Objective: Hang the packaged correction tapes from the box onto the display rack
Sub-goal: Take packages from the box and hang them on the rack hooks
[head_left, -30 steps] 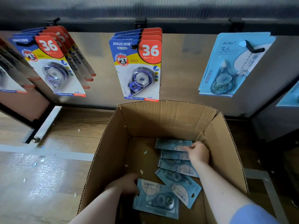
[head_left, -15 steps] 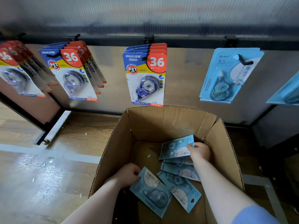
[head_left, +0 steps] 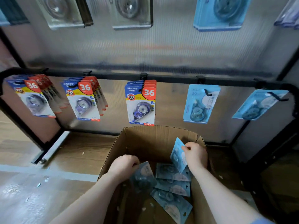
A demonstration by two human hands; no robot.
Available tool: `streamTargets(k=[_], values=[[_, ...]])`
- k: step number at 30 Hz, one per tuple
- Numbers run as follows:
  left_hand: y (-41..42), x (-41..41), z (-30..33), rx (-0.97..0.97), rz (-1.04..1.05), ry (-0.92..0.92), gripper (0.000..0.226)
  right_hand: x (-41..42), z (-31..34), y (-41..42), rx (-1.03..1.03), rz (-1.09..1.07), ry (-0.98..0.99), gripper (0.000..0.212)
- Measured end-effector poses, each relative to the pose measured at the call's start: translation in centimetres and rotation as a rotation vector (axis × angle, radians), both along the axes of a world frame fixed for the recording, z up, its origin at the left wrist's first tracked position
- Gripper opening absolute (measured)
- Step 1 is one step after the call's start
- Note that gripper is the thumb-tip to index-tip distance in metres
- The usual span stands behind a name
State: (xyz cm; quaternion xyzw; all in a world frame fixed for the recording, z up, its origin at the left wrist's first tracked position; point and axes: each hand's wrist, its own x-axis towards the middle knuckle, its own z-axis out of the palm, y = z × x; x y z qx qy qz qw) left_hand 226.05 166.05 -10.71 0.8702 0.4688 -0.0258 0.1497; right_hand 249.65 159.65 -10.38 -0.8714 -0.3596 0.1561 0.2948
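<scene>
Bare forearms, with perhaps a light blue sleeve [head_left: 260, 221] (right arm, frame's edge).

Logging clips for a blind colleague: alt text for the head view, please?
Both hands reach into a cardboard box: right hand lifts a pale-blue packet, left hand holds another packet. Packaged correction tapes hang on the rack behind.

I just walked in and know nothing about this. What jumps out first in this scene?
Two bare hands reach into an open cardboard box on the floor: the left hand and the right hand each grip a pale blue packet of correction tape. Behind it, a black rack holds rows of hanging packets, bright red-and-blue ones to the left and middle, pale blue ones to the right.
</scene>
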Motion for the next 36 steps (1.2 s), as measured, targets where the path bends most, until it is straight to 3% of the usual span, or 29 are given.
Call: streamTargets(k=[7,23,36], values=[[1.0,1.5,6.3,0.112,-0.031,-0.074,0.021,0.1,5.4,-1.6,0.0,0.115,-0.254,0.018],[0.9,9.2,17.7,0.373,-0.12,-0.272,0.021,8.9,14.1,-4.1,0.357,-0.019,-0.092,0.019],[-0.9,17.5,21.1,0.452,-0.231,-0.417,0.026,15.4,17.0,-8.4,0.517,-0.013,-0.227,0.01]])
